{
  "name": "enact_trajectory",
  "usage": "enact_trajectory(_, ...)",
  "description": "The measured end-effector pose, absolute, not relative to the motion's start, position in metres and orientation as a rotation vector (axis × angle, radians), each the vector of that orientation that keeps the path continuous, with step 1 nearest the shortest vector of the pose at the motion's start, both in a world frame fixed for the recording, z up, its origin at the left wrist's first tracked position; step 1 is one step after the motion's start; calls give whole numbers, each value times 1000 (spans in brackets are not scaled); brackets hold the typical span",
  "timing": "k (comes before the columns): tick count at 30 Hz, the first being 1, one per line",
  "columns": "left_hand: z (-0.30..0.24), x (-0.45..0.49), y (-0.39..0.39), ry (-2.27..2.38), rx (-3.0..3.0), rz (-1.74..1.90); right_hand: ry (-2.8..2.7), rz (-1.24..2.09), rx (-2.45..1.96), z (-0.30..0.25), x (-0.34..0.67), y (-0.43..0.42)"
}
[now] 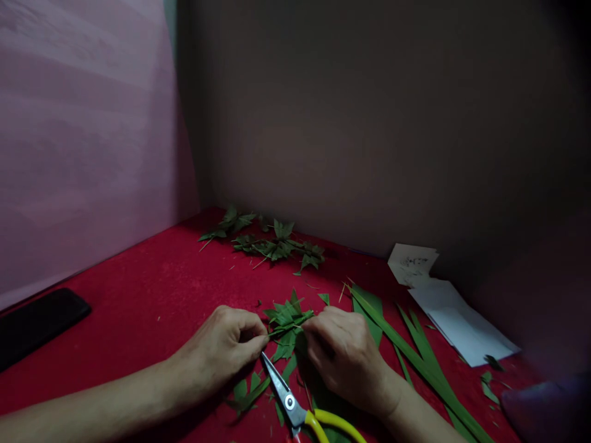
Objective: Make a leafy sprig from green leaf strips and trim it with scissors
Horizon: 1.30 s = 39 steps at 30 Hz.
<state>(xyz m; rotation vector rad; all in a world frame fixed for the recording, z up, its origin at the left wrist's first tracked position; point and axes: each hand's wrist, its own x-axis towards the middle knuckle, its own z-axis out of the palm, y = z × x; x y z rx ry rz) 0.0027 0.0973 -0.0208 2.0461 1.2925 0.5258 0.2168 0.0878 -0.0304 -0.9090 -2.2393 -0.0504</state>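
Observation:
Between my two hands is a small bundle of green leaves [287,317], with pointed tips fanning out at the top and bottom. My left hand [231,341] pinches its left side between thumb and fingertips. On the right, my right hand [344,354] has its fingers closed at the bundle's other side; a thin pale stem or strip shows by the fingertips. Just below lies a pair of scissors [289,402] with yellow handles, blades shut and pointing up toward my left fingertips. Cut leaf pieces [249,397] are scattered around the scissors.
Folded leaf ornaments or leafy sprigs [277,246] lie along the back of the red cloth [152,277]. Long green leaf blades [425,363] stretch out at right. Beyond them are white papers [462,317] and a card with a drawing [412,263]. A black phone-like object [44,326] sits at far left.

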Motion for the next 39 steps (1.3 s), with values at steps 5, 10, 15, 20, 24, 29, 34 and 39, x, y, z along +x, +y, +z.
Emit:
enact_trajectory(5,-19,4,98,1303,2060,513,-2232,-79,-919,-30,217,87)
enact_trajectory(10,-17,4,99,1307,2057,508,-2238,-80,-902,-30,219,86)
enact_trajectory(15,-20,4,98,1301,2050,516,-2234,-62,-872,-29,218,87)
enact_trajectory(20,-20,5,99,1305,2072,516,-2257,-23,-867,-32,217,87)
enact_trajectory(24,-17,4,98,1310,2055,506,-2265,-43,-914,-34,219,88)
enact_trajectory(29,-18,4,98,1306,2063,513,-2236,-52,-902,-33,219,88)
enact_trajectory(34,-20,4,99,1302,2059,510,-2141,-118,-947,-32,219,87)
enact_trajectory(39,-20,3,99,1300,2059,511,-2207,-84,-946,-32,219,88)
